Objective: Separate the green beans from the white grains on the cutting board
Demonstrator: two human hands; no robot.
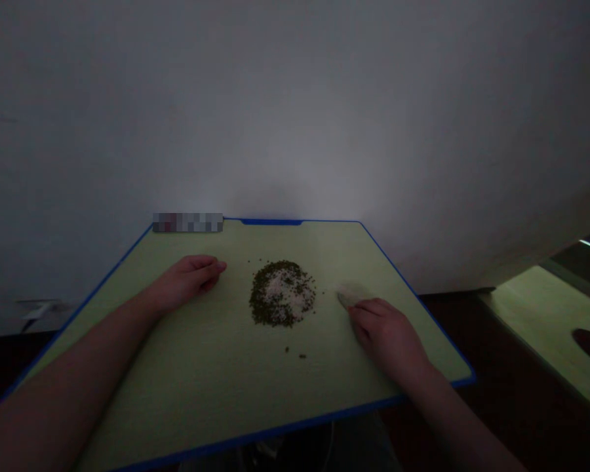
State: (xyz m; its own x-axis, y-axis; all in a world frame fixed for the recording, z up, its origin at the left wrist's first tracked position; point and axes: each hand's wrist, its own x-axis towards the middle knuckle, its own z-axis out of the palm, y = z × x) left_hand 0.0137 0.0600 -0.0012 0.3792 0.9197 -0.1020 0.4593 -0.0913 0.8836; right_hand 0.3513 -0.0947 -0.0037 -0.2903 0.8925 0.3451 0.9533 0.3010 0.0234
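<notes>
Green board (pixel 226 393) lay under both hands, a seed mound (pixel 281 294) at its centre. The left hand (pixel 187 282), loosely curled and empty, lay nearer the mound, to its left; the right hand (pixel 383 334), fingers half-extended, touched a pale chip (pixel 345 300), grip unclear.

The board (pixel 236 367) beneath both hands is of matt, finely textured plastic, and is edged with a smooth blue plastic rim (pixel 413 293). Dry, rough-surfaced seeds (pixel 281 294) are heaped between the left hand (pixel 189 282) and right hand (pixel 386 337). Matt paint is seen on the wall (pixel 295 118) beyond the hands.
</notes>
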